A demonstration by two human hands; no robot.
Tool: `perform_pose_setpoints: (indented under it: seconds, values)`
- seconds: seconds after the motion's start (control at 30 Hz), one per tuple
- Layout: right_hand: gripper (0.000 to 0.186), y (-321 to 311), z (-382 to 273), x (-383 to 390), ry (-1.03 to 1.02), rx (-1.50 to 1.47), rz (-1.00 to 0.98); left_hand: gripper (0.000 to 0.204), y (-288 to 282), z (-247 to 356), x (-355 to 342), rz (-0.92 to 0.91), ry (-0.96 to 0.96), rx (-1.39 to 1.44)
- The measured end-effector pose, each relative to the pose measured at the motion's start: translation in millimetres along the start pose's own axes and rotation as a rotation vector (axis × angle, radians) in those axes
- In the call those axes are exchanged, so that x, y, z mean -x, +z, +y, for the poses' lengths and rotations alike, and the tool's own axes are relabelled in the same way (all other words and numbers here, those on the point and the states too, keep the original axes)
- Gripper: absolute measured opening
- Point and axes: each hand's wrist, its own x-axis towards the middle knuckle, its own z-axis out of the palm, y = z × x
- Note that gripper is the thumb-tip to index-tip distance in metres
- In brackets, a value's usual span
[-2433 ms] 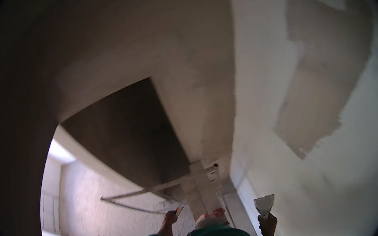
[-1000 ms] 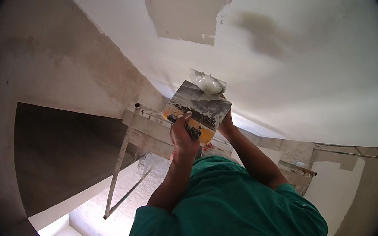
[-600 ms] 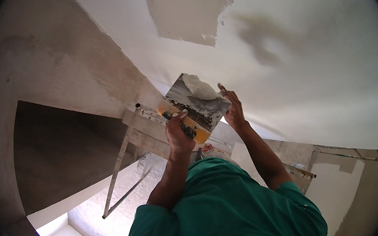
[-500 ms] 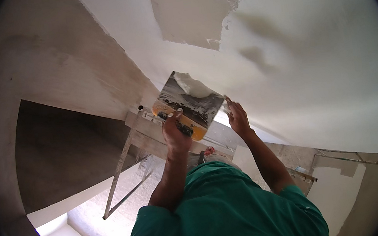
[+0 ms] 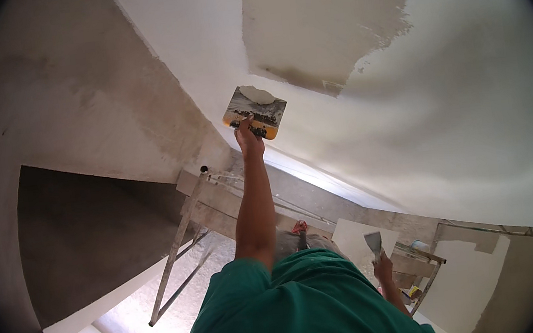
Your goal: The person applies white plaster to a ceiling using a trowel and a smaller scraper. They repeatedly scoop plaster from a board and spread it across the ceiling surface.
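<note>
My left hand (image 5: 249, 139) is raised in front of me, wrapped round the handle of a wide steel blade (image 5: 238, 106) with an orange back. A pale lump of putty (image 5: 257, 94) lies on the blade, which is close to the white wall (image 5: 460, 131); whether they touch I cannot tell. Above it on that wall is a rough-edged beige patch (image 5: 322, 22). My right hand (image 5: 383, 269) is low at the right, closed round a small scraper (image 5: 373, 241) held blade up.
Below are a plank (image 5: 219, 216), metal scaffold rails (image 5: 171, 261) and my foot (image 5: 299, 226). A dark rectangular area (image 5: 100, 231) is at left. A second rail (image 5: 435, 265) stands at lower right, with small items (image 5: 414, 292) and a pale bucket (image 5: 420, 245) near it.
My left hand has risen with the loaded blade, its arm now extended. My right hand has left the blade and dropped down to the right with the scraper. The view has shifted slightly.
</note>
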Motion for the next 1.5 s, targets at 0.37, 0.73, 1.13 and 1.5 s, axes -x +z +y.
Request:
perform_pose_setpoints:
  seconds: [0.37, 0.73, 1.13, 1.5]
  values:
    - [0.052, 18.5, 50.6, 123.9, 0.318, -0.064, -0.253, 0.037, 5.1, 16.4, 14.7, 0.016, -0.030, -0.031]
    - [0.053, 51.3, 55.1, 113.6, 0.263, -0.190, -0.131, 0.035, 23.9, 32.0, 14.2, 0.005, -0.030, -0.200]
    - [0.026, 90.9, 113.7, 97.8, 0.117, -0.287, -0.117, 0.027, 100.7, 89.2, 79.6, -0.092, 0.148, -0.414]
    - [0.018, 86.9, 130.0, 92.6, 0.053, -0.449, -0.081, 0.033, 356.7, 229.8, 187.4, -0.249, 0.380, -0.572]
